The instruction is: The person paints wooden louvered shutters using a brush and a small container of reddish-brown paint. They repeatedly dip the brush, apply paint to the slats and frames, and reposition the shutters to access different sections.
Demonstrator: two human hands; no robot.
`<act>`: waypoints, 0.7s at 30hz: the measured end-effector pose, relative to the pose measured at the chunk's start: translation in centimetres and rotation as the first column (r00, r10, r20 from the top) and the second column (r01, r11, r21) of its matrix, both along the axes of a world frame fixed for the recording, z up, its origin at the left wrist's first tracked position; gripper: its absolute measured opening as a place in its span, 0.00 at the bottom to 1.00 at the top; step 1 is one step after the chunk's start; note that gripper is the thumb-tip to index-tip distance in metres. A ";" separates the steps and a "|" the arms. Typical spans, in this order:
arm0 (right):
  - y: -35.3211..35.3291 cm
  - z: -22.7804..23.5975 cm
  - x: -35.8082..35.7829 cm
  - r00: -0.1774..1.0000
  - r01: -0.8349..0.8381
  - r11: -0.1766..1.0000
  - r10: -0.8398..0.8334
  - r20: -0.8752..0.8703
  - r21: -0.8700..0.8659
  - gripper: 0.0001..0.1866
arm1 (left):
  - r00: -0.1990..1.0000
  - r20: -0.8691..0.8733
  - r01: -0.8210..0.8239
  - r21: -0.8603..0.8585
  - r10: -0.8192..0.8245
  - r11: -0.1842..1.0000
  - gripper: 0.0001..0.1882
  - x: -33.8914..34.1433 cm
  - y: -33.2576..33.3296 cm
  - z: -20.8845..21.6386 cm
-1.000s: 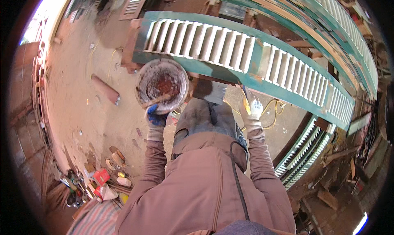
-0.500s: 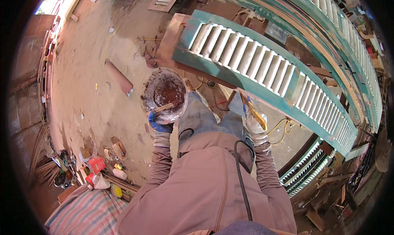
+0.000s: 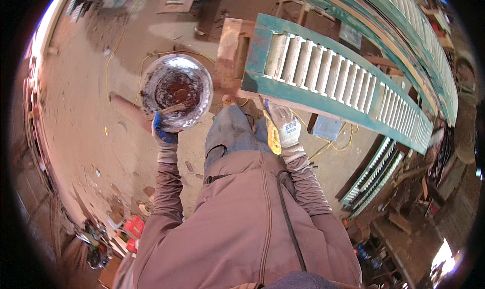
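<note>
My left hand, in a white glove with blue fingers, grips the near rim of a round bucket. The bucket's inside is smeared pale, with a dark reddish-brown mass at the bottom. A brown stick lies across its near side, beside my fingers; whether they hold it too I cannot tell. My right hand, gloved alike, is closed on a tool with a yellow handle; its dark, narrow end points up toward the shutter, its kind unclear. Just beyond stands a green louvred shutter with pale slats.
More green shutters lean at the right. A yellow cord runs over the floor behind the bucket. Near my right hand lies a grey flat piece. A reddish roll lies left of the bucket, and clutter fills the lower left.
The view has shifted, and the bucket with my left hand appears farther left. My right hand has come nearer the shutter's lower edge, the yellow-handled tool now more upright.
</note>
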State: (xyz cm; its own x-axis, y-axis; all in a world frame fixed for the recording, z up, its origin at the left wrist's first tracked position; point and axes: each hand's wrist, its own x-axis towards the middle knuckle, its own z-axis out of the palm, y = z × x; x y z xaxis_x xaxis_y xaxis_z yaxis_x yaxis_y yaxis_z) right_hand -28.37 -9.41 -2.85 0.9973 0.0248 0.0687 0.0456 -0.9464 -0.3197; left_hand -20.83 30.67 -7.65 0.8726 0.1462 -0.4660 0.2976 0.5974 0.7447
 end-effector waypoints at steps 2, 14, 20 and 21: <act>0.4 0.2 0.0 1.000 0.004 0.999 -0.005 -0.018 -0.036 0.23 | 0.998 -0.015 0.055 -0.006 -0.055 0.998 0.22 1.9 0.1 0.1; -4.5 -2.7 -2.2 0.985 0.171 0.930 -0.174 0.021 -0.326 0.24 | 0.970 -0.169 0.132 -0.229 -0.173 0.964 0.23 2.0 -8.5 -0.1; -3.6 -3.2 -1.9 0.993 0.091 0.966 -0.105 -0.046 -0.243 0.22 | 0.949 -0.188 0.198 -0.262 -0.251 0.945 0.24 2.1 -9.5 -1.5; -3.5 -3.5 -2.5 0.995 0.067 0.974 -0.083 -0.064 -0.217 0.23 | 0.943 -0.199 0.206 -0.274 -0.265 0.939 0.24 2.1 -9.0 -1.8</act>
State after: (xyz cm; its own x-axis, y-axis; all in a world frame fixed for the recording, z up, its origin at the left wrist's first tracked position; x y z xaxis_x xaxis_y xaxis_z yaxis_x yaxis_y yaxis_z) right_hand -30.87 -12.90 -6.33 0.9990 -0.0441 -0.0018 -0.0441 -0.9931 -0.1087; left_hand -18.69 21.66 -9.45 0.7325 -0.1951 -0.6522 0.5973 0.6439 0.4782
